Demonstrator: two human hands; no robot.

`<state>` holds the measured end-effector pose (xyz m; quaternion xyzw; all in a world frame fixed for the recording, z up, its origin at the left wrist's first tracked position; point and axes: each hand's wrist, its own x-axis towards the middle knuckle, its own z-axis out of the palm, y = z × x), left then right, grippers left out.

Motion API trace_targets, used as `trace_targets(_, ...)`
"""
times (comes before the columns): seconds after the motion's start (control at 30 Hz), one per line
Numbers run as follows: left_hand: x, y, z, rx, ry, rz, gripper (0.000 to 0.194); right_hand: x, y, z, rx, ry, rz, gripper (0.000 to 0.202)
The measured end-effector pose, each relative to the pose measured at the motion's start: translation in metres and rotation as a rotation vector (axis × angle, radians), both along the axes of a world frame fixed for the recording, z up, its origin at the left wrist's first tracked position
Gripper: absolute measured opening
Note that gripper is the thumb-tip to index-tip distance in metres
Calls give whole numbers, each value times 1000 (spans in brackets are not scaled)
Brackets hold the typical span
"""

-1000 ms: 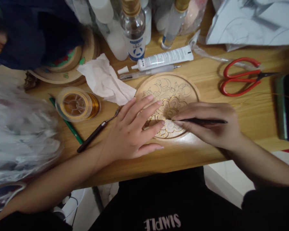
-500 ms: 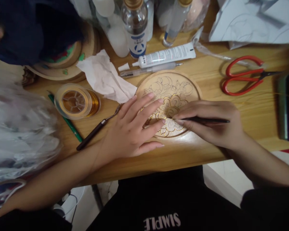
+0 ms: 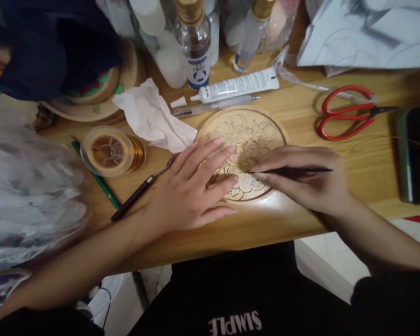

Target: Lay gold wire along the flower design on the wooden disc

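Note:
A round wooden plate [image 3: 210, 122] with a raised rim lies on the table. Its face carries a line drawing of flowers, with gold wire along some of the petals. My left hand [image 3: 192, 186] rests over the plate's left side, palm down, fingers spread and holding nothing. Between the thumb and fingers of my right hand [image 3: 311, 179] is a pair of slim black tweezers [image 3: 301, 171], tips pointing left at the flower near the plate's middle. The tips are too small to show whether wire sits in them.
Behind the plate lie a white tube [image 3: 240, 86], a pen [image 3: 210, 106], a crumpled tissue [image 3: 154, 114] and bottles [image 3: 196, 51]. Left are a gold wire spool [image 3: 108, 150], a green pencil [image 3: 98, 177] and a dark-handled tool [image 3: 133, 199]. Red-handled scissors [image 3: 346, 114] and a phone [image 3: 418, 154] lie right.
The camera view has shifted slightly, so the table things sit a little lower and more to the left. Both hands keep nearly the same pose over the plate.

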<state>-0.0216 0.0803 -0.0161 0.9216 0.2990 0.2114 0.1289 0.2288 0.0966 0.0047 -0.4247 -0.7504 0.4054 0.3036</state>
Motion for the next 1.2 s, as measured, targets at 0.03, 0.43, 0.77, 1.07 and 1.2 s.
trace_targets(0.03, 0, 0, 0, 0, 5, 1, 43, 0, 0, 0, -3, 3, -4, 3)
trace_targets(0.43, 0, 0, 0, 28, 12, 0, 43, -1, 0, 0, 2, 1, 11, 5)
trace_targets(0.77, 0, -1, -1, 46, 23, 8, 41, -2, 1, 0, 20, -3, 44, 5)
trace_targets(1.07, -1, 1, 1, -4, 11, -4, 43, -1, 2, -1, 50, -7, 58, 4)
trace_targets(1.2, -1, 1, 1, 12, 15, -11, 42, -1, 3, -2, 22, 5, 24, 5)
